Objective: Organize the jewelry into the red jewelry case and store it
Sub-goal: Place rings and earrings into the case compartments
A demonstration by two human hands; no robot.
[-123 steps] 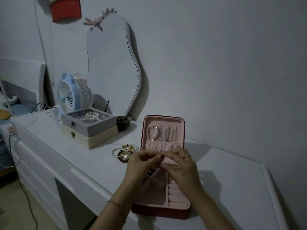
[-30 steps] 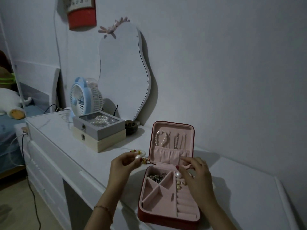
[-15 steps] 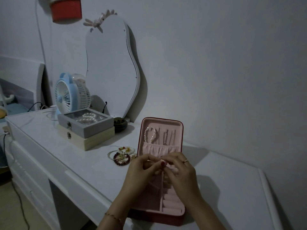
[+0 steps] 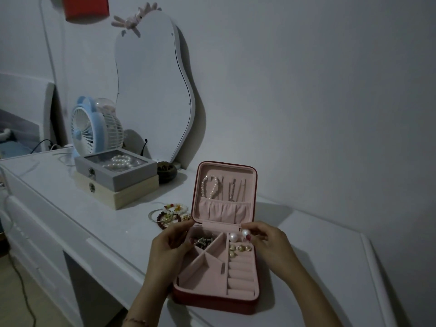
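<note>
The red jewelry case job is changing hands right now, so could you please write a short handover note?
Left hand: fingers curled at the case's left edge; cannot tell if holding anything.
Right hand: pinching a pearl earring over the far right of the tray.
Red jewelry case: open on the dresser.
Done: pearl strand hung in lid; small pieces in tray.
Left: bracelets on dresser beside case; close and store.

two bare forearms are seen, no sleeves being worn; a thin chain bracelet (image 4: 135,321) is worn on the wrist of the left hand (image 4: 168,247); the thumbnail of the right hand (image 4: 269,244) is painted dark red; finer detail is lost in the dim light.
</note>
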